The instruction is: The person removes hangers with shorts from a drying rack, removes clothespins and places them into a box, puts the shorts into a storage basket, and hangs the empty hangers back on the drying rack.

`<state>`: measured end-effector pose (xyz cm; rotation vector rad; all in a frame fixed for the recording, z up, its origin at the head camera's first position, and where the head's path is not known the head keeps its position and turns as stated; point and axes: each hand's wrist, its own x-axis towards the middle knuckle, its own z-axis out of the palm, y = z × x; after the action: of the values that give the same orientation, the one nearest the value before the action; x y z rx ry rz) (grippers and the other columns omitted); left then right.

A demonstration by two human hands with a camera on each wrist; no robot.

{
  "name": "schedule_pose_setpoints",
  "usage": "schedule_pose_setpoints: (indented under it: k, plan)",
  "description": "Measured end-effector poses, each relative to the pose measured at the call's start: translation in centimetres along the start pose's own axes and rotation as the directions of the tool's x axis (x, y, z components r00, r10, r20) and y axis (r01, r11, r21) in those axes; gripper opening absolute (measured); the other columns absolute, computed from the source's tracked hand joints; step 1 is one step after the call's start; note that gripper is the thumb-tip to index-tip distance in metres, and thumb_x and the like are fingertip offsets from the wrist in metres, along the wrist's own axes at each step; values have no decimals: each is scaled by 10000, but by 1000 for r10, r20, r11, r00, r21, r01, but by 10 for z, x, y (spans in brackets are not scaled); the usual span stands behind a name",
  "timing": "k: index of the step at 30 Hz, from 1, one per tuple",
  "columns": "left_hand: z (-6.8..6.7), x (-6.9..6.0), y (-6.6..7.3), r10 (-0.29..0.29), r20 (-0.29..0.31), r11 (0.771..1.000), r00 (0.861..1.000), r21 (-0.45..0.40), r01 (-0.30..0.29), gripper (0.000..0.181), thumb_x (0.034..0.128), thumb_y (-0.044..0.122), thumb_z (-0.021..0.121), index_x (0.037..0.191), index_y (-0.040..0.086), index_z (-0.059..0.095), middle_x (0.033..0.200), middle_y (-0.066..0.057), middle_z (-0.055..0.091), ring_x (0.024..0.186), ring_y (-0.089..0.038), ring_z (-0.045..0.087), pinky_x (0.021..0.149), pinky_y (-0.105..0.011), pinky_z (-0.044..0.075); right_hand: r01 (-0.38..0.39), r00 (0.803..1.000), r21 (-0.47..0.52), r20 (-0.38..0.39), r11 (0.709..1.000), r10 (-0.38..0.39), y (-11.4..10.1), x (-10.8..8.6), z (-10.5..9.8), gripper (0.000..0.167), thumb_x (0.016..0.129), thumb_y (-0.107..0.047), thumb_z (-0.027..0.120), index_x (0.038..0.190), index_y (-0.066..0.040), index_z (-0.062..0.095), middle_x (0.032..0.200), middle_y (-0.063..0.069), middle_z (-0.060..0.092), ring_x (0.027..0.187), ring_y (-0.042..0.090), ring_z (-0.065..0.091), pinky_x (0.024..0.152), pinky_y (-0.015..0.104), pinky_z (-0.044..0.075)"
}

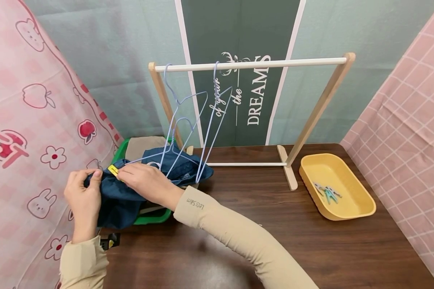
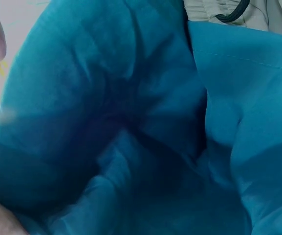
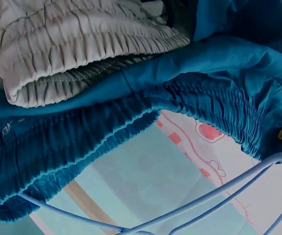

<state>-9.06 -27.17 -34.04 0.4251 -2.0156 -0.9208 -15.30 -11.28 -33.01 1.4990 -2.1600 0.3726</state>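
Dark blue shorts [image 1: 117, 206] with a gathered elastic waistband [image 3: 97, 132] lie bunched over the green basket [image 1: 153, 218]. A light purple hanger [image 1: 148, 157] runs along the waistband, one end inside it in the right wrist view. At the left end, my left hand [image 1: 82, 196] pinches the blue cloth between thumb and fingers. Beside it my right hand [image 1: 146, 182] holds a yellow clothespin [image 1: 113, 170] at the waistband's edge near the hanger end. Whether the clothespin bites the cloth is hard to see. Folds of blue cloth [image 2: 131, 98] fill the left wrist view.
Two more purple hangers [image 1: 203, 116] hang from the white rail [image 1: 275, 63] of a wooden rack, just right of the shorts. Beige clothing [image 1: 144, 145] lies in the basket. At the right, a yellow tray [image 1: 351, 188] holds several clothespins [image 1: 329, 194]. A pink curtain [image 1: 32, 120] borders the left.
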Motion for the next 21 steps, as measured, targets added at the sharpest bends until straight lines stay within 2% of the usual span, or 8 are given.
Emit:
schedule_pose_setpoints:
  k: [3, 10, 15, 18, 21]
  plan:
    - [2, 0, -1, 2, -6, 1000, 1000, -4, -2, 204, 897, 96, 644, 919, -103, 677, 737, 337, 376, 757, 195, 374, 702, -106, 258, 14, 1000, -20, -3, 1000, -14, 2, -1, -1, 235, 992, -233, 508, 1182, -194, 642, 1217, -72, 647, 1129, 34, 585, 1014, 157, 425]
    - [6, 0, -5, -9, -22, 1000, 1000, -21, 8, 197, 891, 100, 653, 913, -91, 691, 745, 313, 384, 762, 178, 383, 704, -104, 252, 41, 994, -40, -101, 998, -45, 7, -4, 2, 212, 968, -237, 547, 1122, -184, 683, 1140, -68, 682, 1073, 35, 612, 965, 157, 463]
    - [7, 2, -8, -22, -23, 1000, 1000, -23, 21, 197, 894, 96, 647, 915, -96, 686, 746, 309, 386, 764, 176, 383, 709, -102, 257, 78, 991, -62, -102, 995, -85, 10, -6, 3, 218, 979, -201, 526, 1125, -186, 687, 1144, -71, 684, 1086, 31, 610, 979, 159, 454]
    - [5, 3, -14, -44, -38, 999, 998, -33, 43, 199, 896, 77, 635, 925, -116, 673, 751, 315, 391, 773, 179, 383, 722, -94, 267, 105, 986, -71, -123, 992, -113, 12, -8, 5, 220, 983, -176, 519, 1114, -184, 696, 1137, -70, 688, 1089, 32, 614, 984, 161, 452]
    - [2, 4, -23, -86, -60, 995, 995, -58, 83, 175, 896, 61, 624, 890, -107, 671, 748, 304, 396, 769, 169, 384, 728, -94, 273, 92, 981, -56, -164, 994, -101, 15, -10, 5, 189, 961, -177, 563, 1083, -183, 707, 1114, -70, 696, 1070, 29, 623, 973, 153, 455]
